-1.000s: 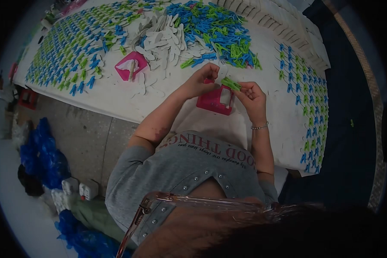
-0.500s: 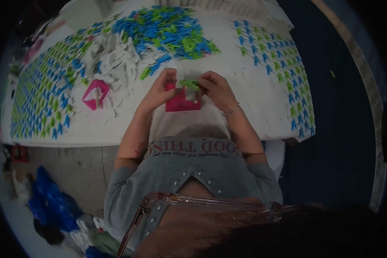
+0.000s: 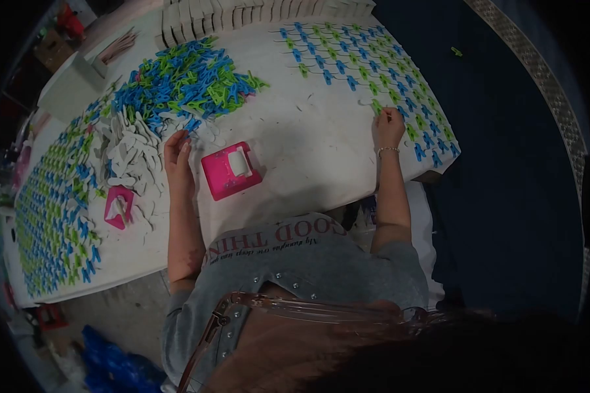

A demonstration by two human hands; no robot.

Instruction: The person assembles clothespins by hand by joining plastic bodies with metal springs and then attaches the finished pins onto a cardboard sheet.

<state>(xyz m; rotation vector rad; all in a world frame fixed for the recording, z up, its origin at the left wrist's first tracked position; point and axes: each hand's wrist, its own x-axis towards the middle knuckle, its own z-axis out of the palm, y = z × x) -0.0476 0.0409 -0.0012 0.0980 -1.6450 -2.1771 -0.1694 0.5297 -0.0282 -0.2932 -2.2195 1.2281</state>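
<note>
The right hand (image 3: 390,128), with a bracelet (image 3: 388,150) at its wrist, has its thumb and fingers drawn together on a green clip (image 3: 376,107), which sits at the fingertips, low over the table (image 3: 301,131), a pale tab reaching out on the side away from the fingers. Just beyond and beside that hand lie the rows of blue and green clips (image 3: 375,65), so a careless sweep of the wrist or knuckles could push the nearest ones askew; if the pinch slackens early, the clip could drop tilted or with its tab across a neighbour. The left hand (image 3: 179,167) hovers with curled fingers at the near edge of the clip pile (image 3: 177,85); whether it grips anything there cannot be told. The clips overlap, so pulling one free might drag others along or spill some toward the hand. On its outer side lies the heap of white slips (image 3: 137,154), close enough for the forearm to brush and scatter. Inward from the left hand, between both hands, stands the pink stand (image 3: 219,180) bearing a white block (image 3: 240,164); a hurried crossing reach could knock it out of place.
</note>
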